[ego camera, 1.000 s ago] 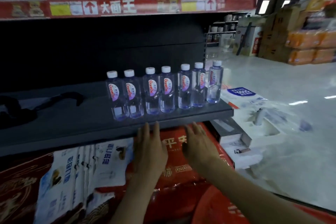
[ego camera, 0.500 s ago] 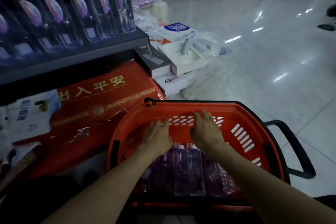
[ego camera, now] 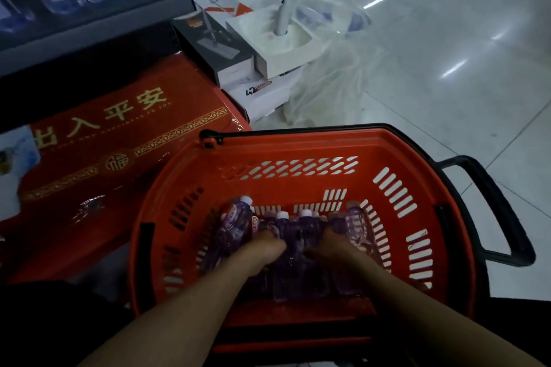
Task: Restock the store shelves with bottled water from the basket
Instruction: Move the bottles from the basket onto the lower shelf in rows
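Bottles hide fingers of left hand and right hand, grasp unclear; mat reads 出入平安.

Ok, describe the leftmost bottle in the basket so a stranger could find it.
Find the red slotted basket. Bottles crowd its bottom. The leftmost bottle sits nearest the basket's left wall, and its white cap pokes up past its neighbours' caps.

glossy plastic basket, clear plastic bottles, shiny floor

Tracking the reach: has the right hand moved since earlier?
Yes. The right hand went from by the far wall of the basket down among the bottles.
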